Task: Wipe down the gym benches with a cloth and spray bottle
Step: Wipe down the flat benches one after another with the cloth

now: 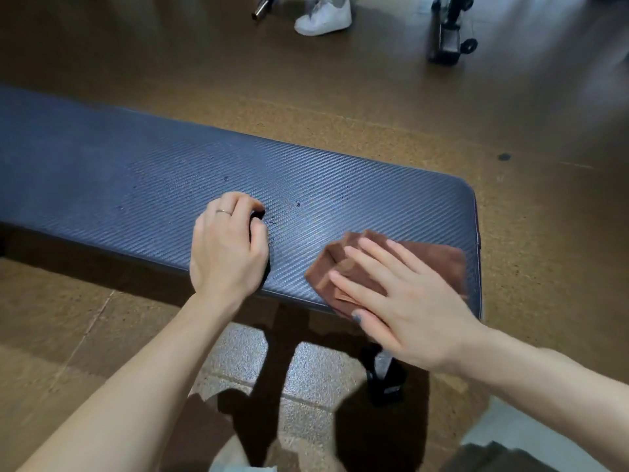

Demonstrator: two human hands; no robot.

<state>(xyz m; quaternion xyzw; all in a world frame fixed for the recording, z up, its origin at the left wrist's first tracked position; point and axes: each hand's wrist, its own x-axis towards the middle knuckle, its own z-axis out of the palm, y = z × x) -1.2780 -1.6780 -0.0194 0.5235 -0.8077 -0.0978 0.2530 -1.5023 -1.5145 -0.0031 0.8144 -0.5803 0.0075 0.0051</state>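
A dark blue padded gym bench point(340, 178) with a woven texture runs from the left edge to the right of centre. Spray droplets point(298, 204) dot its top. My left hand point(226, 247) rests on the bench's near edge. Its fingers are curled around a small black object point(257, 217), apparently the spray bottle, which the hand mostly hides. A folded brown cloth point(432, 258) lies on the bench's right end. My right hand point(405, 301) lies flat on the cloth with its fingers stretched out, pressing it rather than gripping it.
The floor is brown cork-like tile point(374, 107). The bench's leg and foot point(384, 379) stand below its right end. Another person's white shoe point(323, 17) is at the top centre. Black wheeled equipment point(451, 32) stands at the top right, and a metal bar end point(262, 8) at the top.
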